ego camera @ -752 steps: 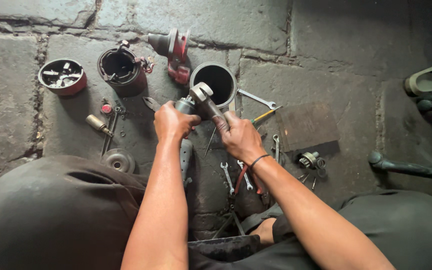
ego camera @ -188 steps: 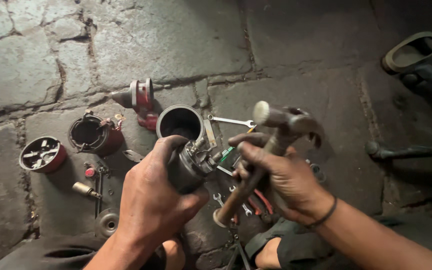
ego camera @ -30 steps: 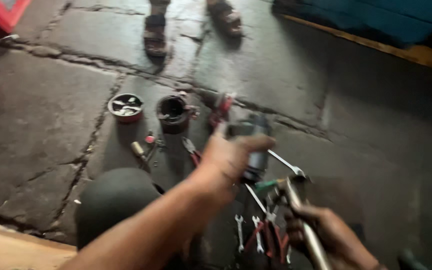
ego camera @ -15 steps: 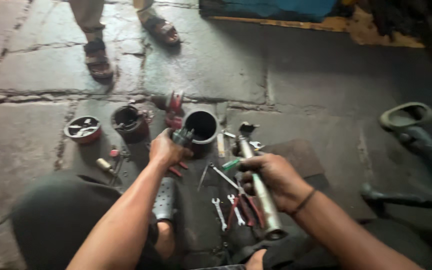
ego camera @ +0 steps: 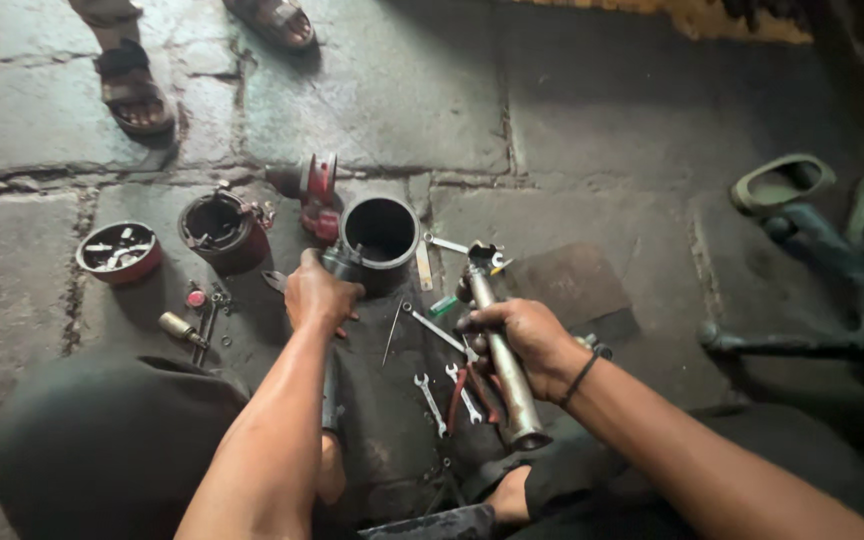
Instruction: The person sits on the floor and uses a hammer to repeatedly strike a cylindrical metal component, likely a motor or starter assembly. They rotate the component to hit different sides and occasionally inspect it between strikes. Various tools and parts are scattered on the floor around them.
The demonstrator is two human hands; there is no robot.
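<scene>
My left hand (ego camera: pixel 318 294) is closed over the top of a dark metal part (ego camera: pixel 340 262) that stands just left of a black cylinder sleeve (ego camera: pixel 380 229) on the stone floor. My right hand (ego camera: pixel 518 338) grips a hammer by its long metal handle (ego camera: pixel 510 378), with the hammer head (ego camera: pixel 481 257) pointing away from me and resting low near the floor. Several small wrenches (ego camera: pixel 449 385) and red-handled pliers (ego camera: pixel 456 392) lie between my arms.
A red bowl of small parts (ego camera: pixel 118 251), a dark red-rimmed housing (ego camera: pixel 222 229) and a red crank piece (ego camera: pixel 317 189) lie to the left. Another person's sandalled feet (ego camera: pixel 135 86) stand at the top. A dark metal plate (ego camera: pixel 570 282), green sandals (ego camera: pixel 782 181) and a chair base (ego camera: pixel 802 343) are right.
The view has steadied and dropped to the floor. My left hand has come down onto the dark part by the sleeve, and my right hand has lowered the hammer near the floor.
</scene>
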